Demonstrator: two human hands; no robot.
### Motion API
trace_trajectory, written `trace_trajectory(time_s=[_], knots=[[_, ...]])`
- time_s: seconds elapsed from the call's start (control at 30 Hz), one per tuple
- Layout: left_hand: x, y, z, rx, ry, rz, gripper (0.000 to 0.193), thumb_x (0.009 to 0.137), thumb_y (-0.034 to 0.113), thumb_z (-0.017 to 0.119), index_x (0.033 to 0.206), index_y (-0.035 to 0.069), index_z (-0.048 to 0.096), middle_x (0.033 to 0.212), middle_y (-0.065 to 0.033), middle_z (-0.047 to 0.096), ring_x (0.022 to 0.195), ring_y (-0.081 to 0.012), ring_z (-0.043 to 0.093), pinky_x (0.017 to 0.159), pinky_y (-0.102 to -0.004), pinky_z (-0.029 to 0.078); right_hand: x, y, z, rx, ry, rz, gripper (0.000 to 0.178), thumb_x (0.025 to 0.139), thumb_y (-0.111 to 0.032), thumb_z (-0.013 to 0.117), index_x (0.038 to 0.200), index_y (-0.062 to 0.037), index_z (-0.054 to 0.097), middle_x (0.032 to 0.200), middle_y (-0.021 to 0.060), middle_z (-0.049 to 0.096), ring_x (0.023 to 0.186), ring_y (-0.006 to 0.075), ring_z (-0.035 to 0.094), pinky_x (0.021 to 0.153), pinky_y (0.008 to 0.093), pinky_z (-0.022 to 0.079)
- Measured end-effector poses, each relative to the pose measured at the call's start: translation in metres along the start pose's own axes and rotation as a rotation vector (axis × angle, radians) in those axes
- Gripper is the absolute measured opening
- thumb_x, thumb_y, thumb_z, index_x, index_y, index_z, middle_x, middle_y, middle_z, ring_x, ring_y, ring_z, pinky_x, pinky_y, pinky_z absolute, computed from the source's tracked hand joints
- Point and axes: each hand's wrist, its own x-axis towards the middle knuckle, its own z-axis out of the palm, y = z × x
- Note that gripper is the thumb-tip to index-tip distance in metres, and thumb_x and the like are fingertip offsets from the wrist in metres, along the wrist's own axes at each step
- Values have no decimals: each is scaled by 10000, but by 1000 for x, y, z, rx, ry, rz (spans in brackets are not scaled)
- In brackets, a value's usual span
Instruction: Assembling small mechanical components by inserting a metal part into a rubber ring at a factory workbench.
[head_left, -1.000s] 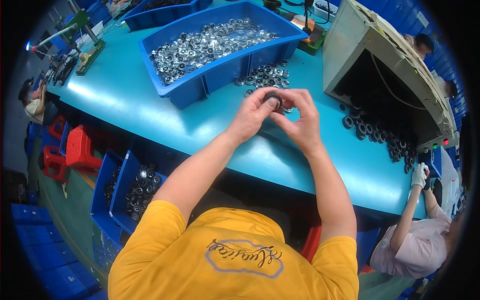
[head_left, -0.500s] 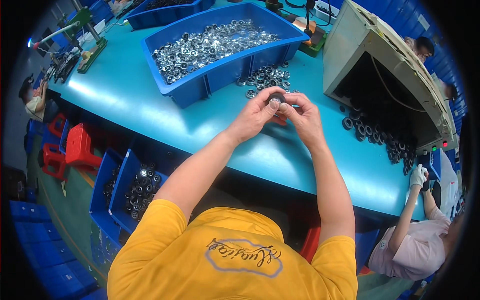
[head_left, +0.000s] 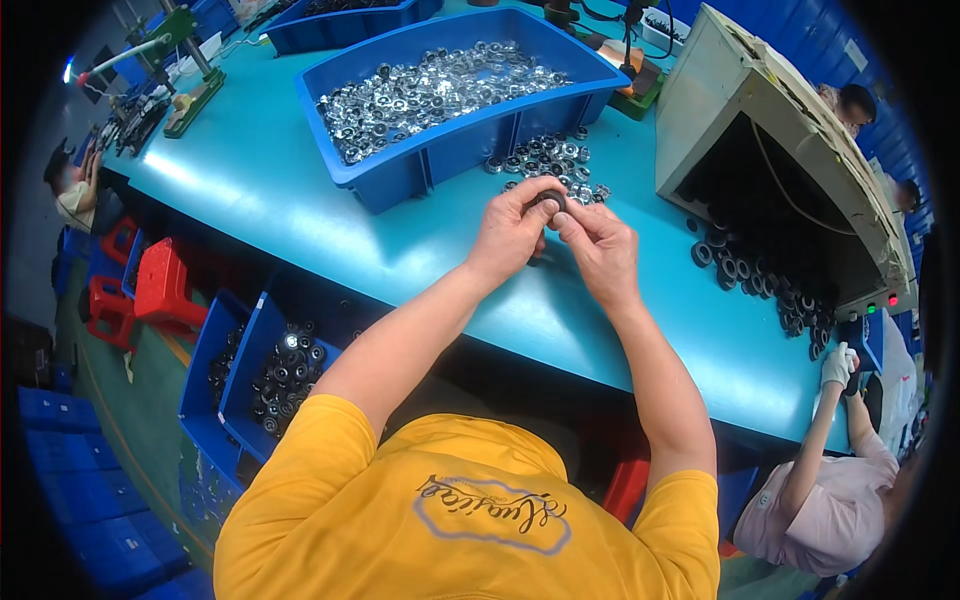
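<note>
A black rubber ring (head_left: 551, 200) is pinched between my two hands above the table. My left hand (head_left: 508, 230) grips it from the left, thumb and fingers closed around its edge. From the other side my right hand (head_left: 603, 250) presses it with thumb and fingertips. Whether a silver hub sits inside the ring is hidden by my thumbs. Just beyond my fingers lies a loose group of shiny silver hubs (head_left: 545, 152). Behind them, a large blue tub (head_left: 380, 180) holds a heap of similar hubs (head_left: 420, 98).
At the right, a box-like cream machine (head_left: 700, 125) has black rings (head_left: 740, 268) spilling from its opening. A gloved co-worker's hand (head_left: 836, 366) is at the table's right end. Blue bins (head_left: 232, 400) of wheels and red stools (head_left: 168, 285) stand below left.
My hands have turned the ring slightly, and the silver centre seen before is now covered. The whole view has shifted a little. The co-worker's gloved hands have barely moved.
</note>
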Motion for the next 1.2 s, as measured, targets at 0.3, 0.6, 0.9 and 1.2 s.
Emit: trace_trajectory(time_s=[0.3, 0.6, 0.9, 1.2], knots=[[2, 2, 1, -49, 54, -22, 261, 1060, 159, 524, 1275, 76, 645, 827, -16, 641, 678, -93, 595, 570, -261, 534, 2, 0, -2, 46, -20, 9, 258, 915, -160, 742, 1161, -85, 767, 892, 58, 713, 831, 126, 673, 733, 284, 532], [-2, 6, 7, -15, -109, 115, 517, 998, 62, 594, 1496, 114, 465, 1038, 2, 655, 849, -67, 603, 677, -244, 529, 13, 13, -10, 522, -64, 327, 316, 930, -176, 737, 1189, 2, 713, 1038, 83, 734, 889, 147, 690, 785, 275, 577], [-3, -11, 12, 439, -27, 362, 511, 939, -57, 591, 1431, 68, 530, 1144, -70, 690, 975, -116, 679, 838, -291, 567, 11, 25, -6, 579, -65, 401, 244, 905, -126, 759, 1098, 6, 691, 943, 63, 710, 839, 128, 671, 739, 274, 566], [-3, 9, 8, -2, -101, 68, 518, 908, 19, 680, 1406, 105, 568, 1104, -21, 679, 905, -88, 646, 699, -251, 547, 16, 7, -21, 810, -142, 459, 368, 918, -148, 753, 1222, 13, 623, 1069, 95, 695, 927, 157, 682, 846, 303, 588]])
